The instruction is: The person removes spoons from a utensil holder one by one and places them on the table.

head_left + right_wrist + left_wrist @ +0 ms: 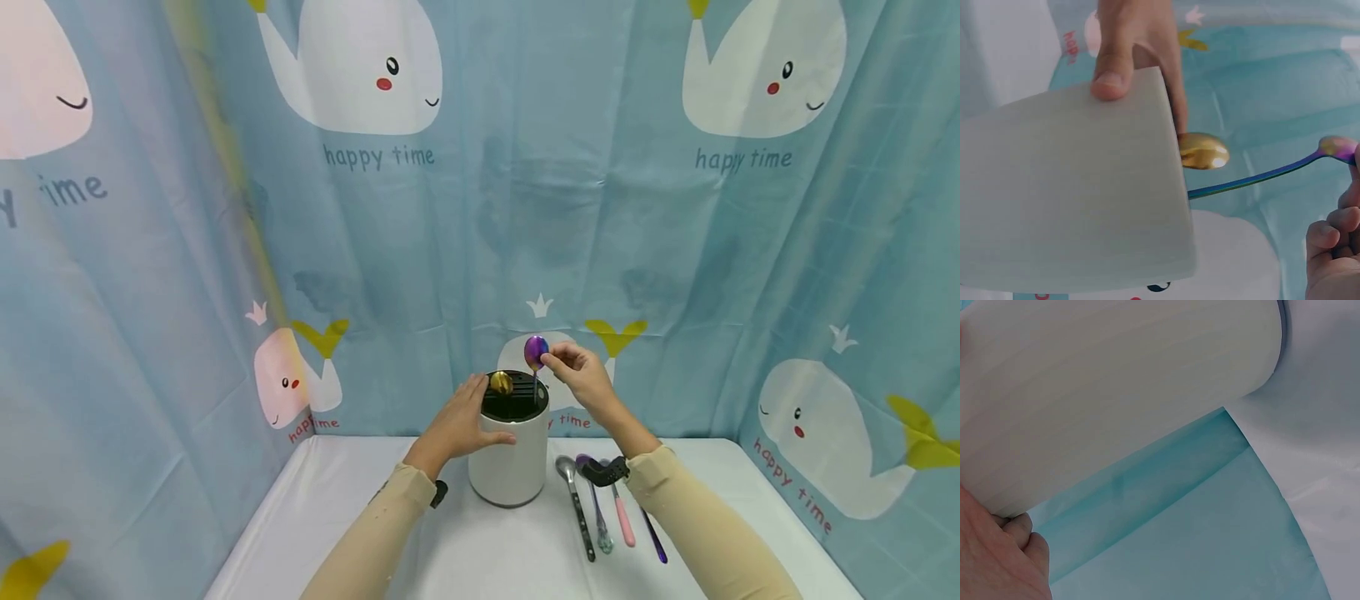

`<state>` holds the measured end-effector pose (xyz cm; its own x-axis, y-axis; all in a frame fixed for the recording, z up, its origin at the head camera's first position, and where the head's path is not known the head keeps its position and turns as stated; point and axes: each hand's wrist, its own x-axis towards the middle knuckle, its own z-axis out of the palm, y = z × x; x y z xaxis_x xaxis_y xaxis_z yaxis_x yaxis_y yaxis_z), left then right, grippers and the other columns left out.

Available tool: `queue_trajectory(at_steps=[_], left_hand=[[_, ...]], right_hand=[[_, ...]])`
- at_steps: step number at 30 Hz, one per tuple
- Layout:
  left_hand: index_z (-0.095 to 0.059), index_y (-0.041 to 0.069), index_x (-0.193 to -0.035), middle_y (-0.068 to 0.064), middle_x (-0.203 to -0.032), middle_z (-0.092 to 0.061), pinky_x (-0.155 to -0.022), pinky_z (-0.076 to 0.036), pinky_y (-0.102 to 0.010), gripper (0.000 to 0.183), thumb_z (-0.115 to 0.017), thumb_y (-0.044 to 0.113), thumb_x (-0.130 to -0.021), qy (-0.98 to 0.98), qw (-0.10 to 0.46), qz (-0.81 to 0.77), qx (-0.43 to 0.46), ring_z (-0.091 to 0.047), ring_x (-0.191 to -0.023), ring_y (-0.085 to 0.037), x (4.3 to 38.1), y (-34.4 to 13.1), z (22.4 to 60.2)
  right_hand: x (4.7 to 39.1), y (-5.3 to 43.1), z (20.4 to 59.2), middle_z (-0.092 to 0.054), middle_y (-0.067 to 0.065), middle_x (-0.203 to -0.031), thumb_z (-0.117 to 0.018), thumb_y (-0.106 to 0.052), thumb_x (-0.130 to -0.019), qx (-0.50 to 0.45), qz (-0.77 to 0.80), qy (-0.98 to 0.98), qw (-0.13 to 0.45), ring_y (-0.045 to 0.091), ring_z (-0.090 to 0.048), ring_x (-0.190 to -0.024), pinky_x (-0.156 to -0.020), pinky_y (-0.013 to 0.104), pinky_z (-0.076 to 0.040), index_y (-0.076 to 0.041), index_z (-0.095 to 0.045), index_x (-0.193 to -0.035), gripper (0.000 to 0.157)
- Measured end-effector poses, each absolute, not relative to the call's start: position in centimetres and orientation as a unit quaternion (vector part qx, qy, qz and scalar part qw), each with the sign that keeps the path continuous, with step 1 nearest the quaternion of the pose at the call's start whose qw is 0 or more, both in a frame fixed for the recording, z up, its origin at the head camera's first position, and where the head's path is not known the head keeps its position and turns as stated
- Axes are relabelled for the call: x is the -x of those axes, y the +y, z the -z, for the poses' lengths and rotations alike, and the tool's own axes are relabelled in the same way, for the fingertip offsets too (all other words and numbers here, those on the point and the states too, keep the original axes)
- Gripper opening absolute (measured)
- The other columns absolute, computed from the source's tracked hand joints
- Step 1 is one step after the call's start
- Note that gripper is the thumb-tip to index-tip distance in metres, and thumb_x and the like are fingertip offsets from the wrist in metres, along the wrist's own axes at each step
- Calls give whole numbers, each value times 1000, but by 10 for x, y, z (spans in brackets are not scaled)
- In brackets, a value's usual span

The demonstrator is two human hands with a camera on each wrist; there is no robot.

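A white cylindrical utensil holder (507, 471) with a black slotted top (512, 407) stands upright on the table. My left hand (461, 421) grips its upper left side, thumb across the front and fingers around the rim. In my right hand (581, 372) a purple iridescent spoon (536, 350) is pinched by its bowl. Its handle points down, and the lower end is inside the holder, hidden by the wall in the right wrist view. A gold spoon (1205, 150) stands in the holder, bowl up, beside the purple one. The left wrist view shows mostly the holder's side (1122, 381).
Several utensils lie on the white table (375, 517) right of the holder: a black-handled spoon (580, 517), one with an ornate handle (602, 529), a pink-handled piece (623, 521) and a dark purple handle (655, 537). My right forearm partly covers them. A blue curtain (525, 233) hangs behind.
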<state>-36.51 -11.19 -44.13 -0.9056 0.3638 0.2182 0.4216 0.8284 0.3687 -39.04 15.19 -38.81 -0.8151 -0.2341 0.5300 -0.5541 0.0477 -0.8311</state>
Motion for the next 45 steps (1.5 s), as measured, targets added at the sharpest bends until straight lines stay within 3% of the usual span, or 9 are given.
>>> queue_trajectory(at_steps=[6, 17, 22, 28, 32, 38, 45], left_hand=[[-19, 5, -172, -13, -179, -19, -132, -22, -55, 128, -78, 76, -84, -955, 71, 205, 203, -15, -166, -35, 365, -111, 445], [-19, 5, -172, -12, -179, -20, -134, -19, -53, 128, -78, 75, -84, -954, 69, 210, 202, -14, -166, -35, 362, -112, 441], [-19, 5, -172, -12, -179, -18, -134, -18, -52, 127, -78, 75, -84, -954, 66, 210, 202, -13, -166, -33, 362, -113, 439], [-18, 6, -173, -11, -179, -17, -135, -17, -50, 128, -78, 75, -84, -956, 65, 205, 202, -12, -167, -31, 363, -113, 438], [-17, 6, -173, -11, -180, -16, -135, -17, -49, 127, -77, 76, -85, -956, 62, 201, 203, -11, -167, -31, 364, -113, 438], [-18, 6, -173, -11, -180, -16, -135, -16, -49, 127, -77, 76, -85, -956, 63, 201, 205, -11, -167, -31, 364, -112, 438], [-17, 6, -173, -11, -180, -16, -135, -15, -48, 127, -77, 76, -85, -956, 64, 203, 204, -11, -167, -30, 365, -112, 439]], right_hand=[[387, 156, 382, -60, 0, -83, -68, -4, -105, -285, -659, -682, 140, 10, -47, -73, -63, 21, -42, 16, -66, -109, 20], [381, 164, 367, -65, -5, -87, -65, -3, -107, -285, -696, -638, 164, 10, -50, -74, -67, 21, -48, 19, -62, -110, 22], [381, 167, 361, -65, -4, -84, -63, 3, -106, -288, -722, -603, 177, 9, -50, -71, -65, 19, -47, 9, -68, -102, 8], [380, 174, 355, -69, -2, -85, -58, 5, -108, -295, -764, -550, 161, 10, -46, -72, -66, 21, -45, -9, -74, -99, 24], [378, 183, 354, -73, 1, -91, -57, 3, -109, -302, -784, -522, 145, 11, -45, -73, -67, 22, -42, -10, -76, -101, 24], [376, 196, 355, -64, -2, -87, -57, -1, -111, -307, -790, -515, 125, 10, -48, -75, -74, 20, -49, -14, -77, -102, 25], [378, 211, 368, -71, -1, -93, -56, 1, -110, -311, -777, -538, 101, 10, -50, -77, -74, 21, -48, -11, -76, -102, 25]])
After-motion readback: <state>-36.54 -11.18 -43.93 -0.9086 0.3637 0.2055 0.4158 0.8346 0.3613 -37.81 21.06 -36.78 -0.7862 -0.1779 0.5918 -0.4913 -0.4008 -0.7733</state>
